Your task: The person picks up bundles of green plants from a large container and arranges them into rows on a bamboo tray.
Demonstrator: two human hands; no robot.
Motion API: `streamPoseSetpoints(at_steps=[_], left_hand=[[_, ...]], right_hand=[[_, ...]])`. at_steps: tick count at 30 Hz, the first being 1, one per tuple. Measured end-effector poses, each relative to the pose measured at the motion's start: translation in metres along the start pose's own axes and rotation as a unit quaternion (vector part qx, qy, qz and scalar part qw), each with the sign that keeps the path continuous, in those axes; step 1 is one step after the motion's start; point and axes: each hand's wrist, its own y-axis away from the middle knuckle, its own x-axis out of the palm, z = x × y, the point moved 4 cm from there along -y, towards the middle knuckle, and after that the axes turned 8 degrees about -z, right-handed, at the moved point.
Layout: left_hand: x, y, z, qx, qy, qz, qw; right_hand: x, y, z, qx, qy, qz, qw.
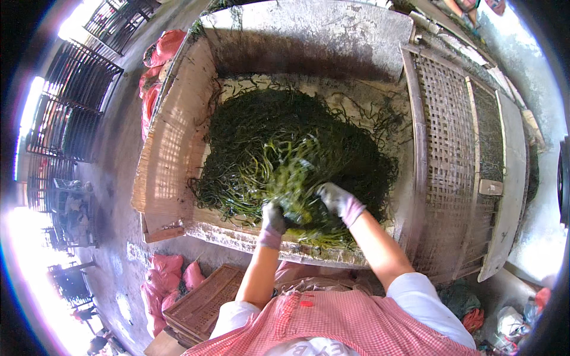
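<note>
Our left hand, gloved, closes around a clump of the greens at the near edge of the pile; our right hand (gloved too) grips the same clump just beside it. The greens lie heaped in a trough with a woven mat on its left and a lattice tray on its right.

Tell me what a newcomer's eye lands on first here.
A big dark-green heap of stringy leaves fills the middle of the wooden trough. At its near edge the gloved left hand and right hand grip a bundle of those strands. Woven bamboo panels stand at the right.
</note>
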Motion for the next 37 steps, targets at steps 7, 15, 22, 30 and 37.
streamPoseSetpoints(at_steps=[7,15,22,30,37], left_hand=[[0.090,0.167,-0.230,0.361,-0.096,0.172,0.912],[0.095,0.167,-0.321,0.383,-0.201,0.279,0.857],[-0.106,-0.020,-0.234,0.246,-0.558,-0.080,0.789],[-0.059,0.055,-0.289,0.152,-0.306,0.070,0.937],[0.142,0.250,-0.275,0.493,-0.501,0.363,0.611]], right_hand=[[0.229,0.032,0.103,-0.211,0.097,-0.166,0.958],[0.277,0.164,0.255,-0.332,0.087,0.027,0.939],[0.232,0.140,0.191,-0.281,0.645,-0.158,0.692],[0.378,0.210,0.236,-0.339,0.528,-0.122,0.769],[0.442,0.267,0.292,-0.502,0.699,-0.155,0.485]])
